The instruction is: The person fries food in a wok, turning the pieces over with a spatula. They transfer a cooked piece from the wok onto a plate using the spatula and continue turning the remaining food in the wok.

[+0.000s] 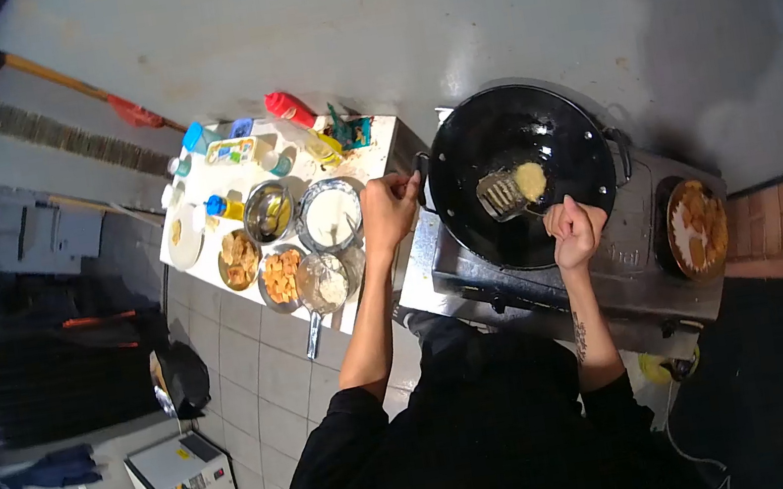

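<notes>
A black wok (470,128) stands on the stove, a thin layer of shiny liquid in its bottom. My left hand (389,213) is closed at the wok's left loop handle (424,180), its fingertips on it. My right hand (577,232), over the wok's near right rim, is closed around the handle of a slotted metal turner (501,196); most of that handle is hidden by the hand. The turner's blade lies low in the wok, right beside a pale yellow piece of food (531,182). Whether blade and food touch I cannot tell.
Right of the wok, a plate of fried pieces (698,226) sits on the steel stove top (629,211). On the white table (378,146) at left are a bowl of white batter or flour (331,215), a strainer (322,282), orange cubes (282,276) and several bottles.
</notes>
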`<control>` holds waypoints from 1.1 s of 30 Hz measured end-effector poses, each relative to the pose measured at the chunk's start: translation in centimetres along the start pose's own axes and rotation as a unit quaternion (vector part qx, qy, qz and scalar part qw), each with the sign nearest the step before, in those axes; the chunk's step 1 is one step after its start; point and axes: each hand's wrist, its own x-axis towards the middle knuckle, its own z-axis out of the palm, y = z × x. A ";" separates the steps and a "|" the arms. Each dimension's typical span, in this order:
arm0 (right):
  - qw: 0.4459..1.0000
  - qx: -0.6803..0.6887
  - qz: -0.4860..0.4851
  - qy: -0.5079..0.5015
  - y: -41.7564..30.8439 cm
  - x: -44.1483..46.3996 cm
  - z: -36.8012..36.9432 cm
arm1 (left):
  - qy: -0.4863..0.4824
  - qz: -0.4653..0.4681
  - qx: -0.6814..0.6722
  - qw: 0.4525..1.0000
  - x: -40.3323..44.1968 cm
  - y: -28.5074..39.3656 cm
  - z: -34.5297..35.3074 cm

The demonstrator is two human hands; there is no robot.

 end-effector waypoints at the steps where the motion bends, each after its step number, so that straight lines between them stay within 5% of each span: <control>1: 1.000 0.004 -0.005 0.002 0.1 0.0 0.0 | 0.004 0.006 -0.006 1.000 0.2 0.0 -0.1; 12: 0.997 -0.009 -0.034 0.070 -0.1 0.0 1.2 | 0.020 0.090 -0.007 0.996 0.2 -0.3 -0.4; 23: 0.987 0.113 -0.084 0.083 -5.1 1.6 -0.1 | -0.032 0.071 -0.046 0.996 0.0 -0.3 -0.9; 33: 0.989 -0.138 -0.013 -0.045 -5.5 0.2 -1.2 | -0.017 0.083 0.015 0.996 0.0 0.0 -1.5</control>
